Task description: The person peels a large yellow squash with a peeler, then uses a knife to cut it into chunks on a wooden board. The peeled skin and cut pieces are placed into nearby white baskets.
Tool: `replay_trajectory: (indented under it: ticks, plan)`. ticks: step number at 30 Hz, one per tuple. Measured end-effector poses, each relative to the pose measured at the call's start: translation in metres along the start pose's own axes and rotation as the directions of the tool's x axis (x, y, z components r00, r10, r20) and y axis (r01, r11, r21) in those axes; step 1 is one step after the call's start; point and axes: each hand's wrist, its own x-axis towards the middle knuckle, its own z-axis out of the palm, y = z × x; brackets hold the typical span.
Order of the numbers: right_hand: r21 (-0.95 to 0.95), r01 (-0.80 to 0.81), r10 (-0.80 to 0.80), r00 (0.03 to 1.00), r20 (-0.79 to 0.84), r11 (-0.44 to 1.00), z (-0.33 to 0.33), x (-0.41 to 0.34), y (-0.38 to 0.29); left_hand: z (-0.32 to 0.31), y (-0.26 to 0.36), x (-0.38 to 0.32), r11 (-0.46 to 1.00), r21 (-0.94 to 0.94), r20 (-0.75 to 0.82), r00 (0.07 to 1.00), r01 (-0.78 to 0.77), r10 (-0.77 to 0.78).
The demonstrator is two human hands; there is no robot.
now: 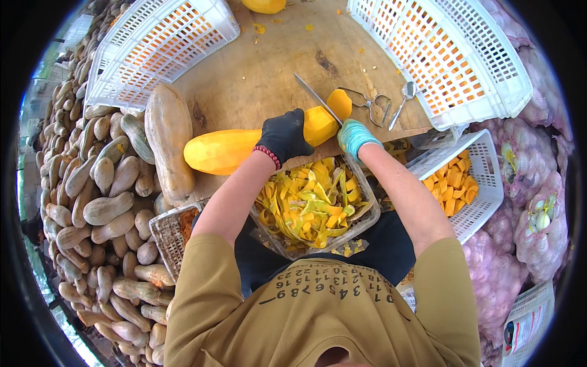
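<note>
A peeled orange squash (223, 149) lies across the near side of the wooden tabletop (270, 69). My left hand (284, 136), in a black glove, grips it from above near its right part. In my right hand (358, 137), which wears a teal glove, is a knife (316, 97); its blade points up and left along the squash's right end. A cut end piece (340, 104) sits just beyond the blade. Right of it lie a Y-shaped peeler (373, 106) and a metal spoon (403, 103). The knife's handle is hidden in my fist.
An unpeeled squash (169, 142) rests at the table's left edge. Below the edge stands a crate of peelings (373, 213). White plastic crates (160, 50) flank the tabletop; another white crate (490, 183) holds cubed squash (451, 183). Piled squashes (110, 213) lie left, net sacks (495, 270) right.
</note>
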Motion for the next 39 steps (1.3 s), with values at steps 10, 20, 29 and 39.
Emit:
replay_trajectory:
  ticks: [10,20,29,39]
  plan:
    - [0.567,0.038,0.179,0.930,-0.322,0.823,0.005,-0.056,0.009,0.042,0.001,-0.026,0.960,0.272,-0.326,0.932,-0.068,0.158]
    - [0.132,-0.269,0.299,0.823,-0.483,0.954,-0.076,-0.005,0.090,0.038,-0.040,-0.026,0.809,0.405,-0.372,0.732,-0.426,0.571]
    - [0.273,-0.332,0.426,0.773,-0.470,0.903,-0.074,0.057,0.115,0.029,-0.050,-0.051,0.785,0.340,-0.289,0.737,-0.518,0.611]
    - [0.209,-0.320,0.381,0.722,-0.577,0.924,-0.068,0.096,0.121,0.029,-0.054,-0.053,0.768,0.345,-0.269,0.728,-0.539,0.631]
